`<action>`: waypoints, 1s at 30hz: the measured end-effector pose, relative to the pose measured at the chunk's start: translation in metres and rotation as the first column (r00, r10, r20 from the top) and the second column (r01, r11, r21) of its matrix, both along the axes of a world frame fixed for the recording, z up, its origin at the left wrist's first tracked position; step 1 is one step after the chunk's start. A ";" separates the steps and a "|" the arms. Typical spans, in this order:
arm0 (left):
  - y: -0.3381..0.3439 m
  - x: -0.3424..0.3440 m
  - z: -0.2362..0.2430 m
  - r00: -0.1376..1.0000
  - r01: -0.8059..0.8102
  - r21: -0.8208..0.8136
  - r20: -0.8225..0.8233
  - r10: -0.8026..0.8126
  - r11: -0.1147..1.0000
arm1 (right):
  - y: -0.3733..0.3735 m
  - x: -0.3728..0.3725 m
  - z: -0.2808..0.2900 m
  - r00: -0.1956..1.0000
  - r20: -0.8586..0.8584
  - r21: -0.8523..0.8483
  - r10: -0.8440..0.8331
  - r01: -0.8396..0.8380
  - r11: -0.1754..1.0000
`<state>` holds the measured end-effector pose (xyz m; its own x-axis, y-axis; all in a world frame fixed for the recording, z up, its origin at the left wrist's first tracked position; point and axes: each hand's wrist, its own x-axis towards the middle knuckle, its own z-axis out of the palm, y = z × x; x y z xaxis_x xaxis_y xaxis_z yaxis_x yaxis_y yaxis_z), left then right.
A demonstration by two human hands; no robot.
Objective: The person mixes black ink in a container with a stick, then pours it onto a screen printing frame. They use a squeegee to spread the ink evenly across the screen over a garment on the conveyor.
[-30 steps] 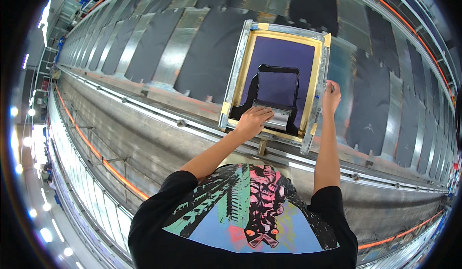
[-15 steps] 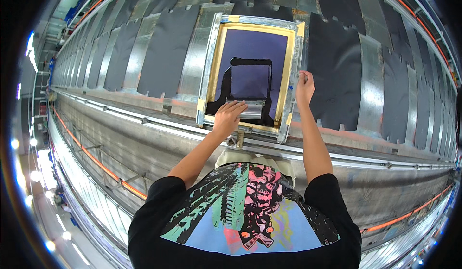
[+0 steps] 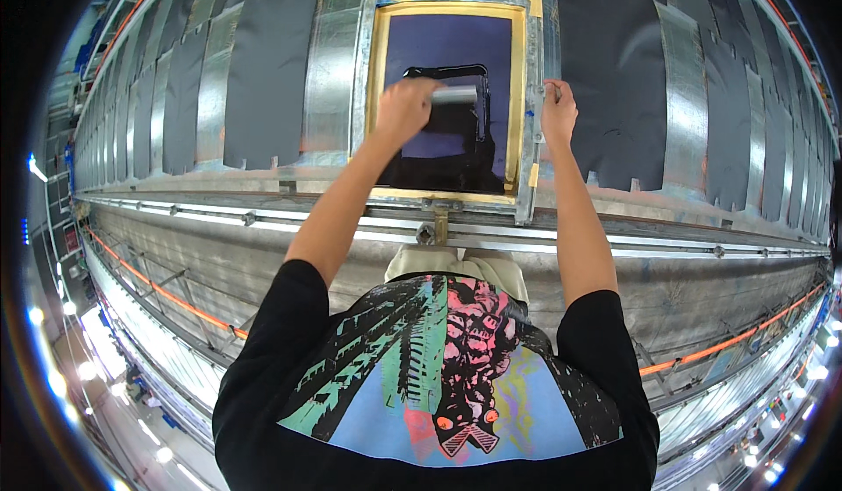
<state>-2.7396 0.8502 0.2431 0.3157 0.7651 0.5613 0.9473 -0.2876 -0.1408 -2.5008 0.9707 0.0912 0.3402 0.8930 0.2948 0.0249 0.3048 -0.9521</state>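
A screen printing frame [image 3: 361, 70] lies flat on the long table, its metal sides lined with yellow tape around a dark purple mesh [image 3: 447, 39]. My left hand [image 3: 405, 109] is closed round the left end of a squeegee [image 3: 458, 94], over the upper middle of the mesh. The squeegee and hand are slightly smeared by motion. Glossy black ink [image 3: 438, 175] spreads across the lower mesh and edges a rectangle in the middle. At the right side of the frame, my right hand [image 3: 560, 112] has its fingers curled against the metal edge; their exact grip is partly hidden.
Dark fabric pieces [image 3: 611, 96] lie in rows on the shiny table [image 3: 339, 70], left and right of the frame. A metal rail [image 3: 351, 224] with clamps runs along the near table edge. An orange tube [image 3: 158, 280] runs lower down.
My left hand has moved the squeegee away from me, from the near end of the mesh to the upper middle. My right hand stays at the frame's right edge.
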 end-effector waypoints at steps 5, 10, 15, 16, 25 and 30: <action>0.020 -0.023 0.019 0.997 0.011 0.156 -0.080 0.002 0.988 | -0.014 -0.017 0.032 0.999 -0.012 0.038 0.029 -0.029 0.999; -0.040 -0.006 -0.059 0.985 0.125 0.221 -0.146 -0.094 0.967 | -0.031 0.016 0.023 0.999 -0.038 0.009 0.009 -0.008 1.000; -0.064 0.007 -0.065 0.988 0.151 0.117 -0.059 -0.145 0.982 | -0.040 0.034 0.013 0.998 0.009 0.059 -0.066 0.066 0.996; -0.056 0.005 -0.051 0.989 0.142 0.094 -0.043 -0.139 0.985 | -0.042 0.030 0.010 0.997 0.010 0.078 -0.079 0.078 0.994; 0.033 0.013 0.005 0.995 -0.017 0.110 -0.101 0.028 0.994 | -0.025 0.018 0.016 0.999 -0.035 0.030 -0.019 0.020 0.999; -0.033 0.032 -0.088 0.988 -0.030 0.086 -0.147 0.043 0.996 | -0.012 0.039 -0.015 1.000 0.012 0.038 -0.013 0.012 0.999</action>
<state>-2.7078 0.8170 0.1548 0.3733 0.7301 0.5723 0.9236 -0.2347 -0.3031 -2.4621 0.9585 0.0765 0.3473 0.8767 0.3328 0.0404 0.3406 -0.9394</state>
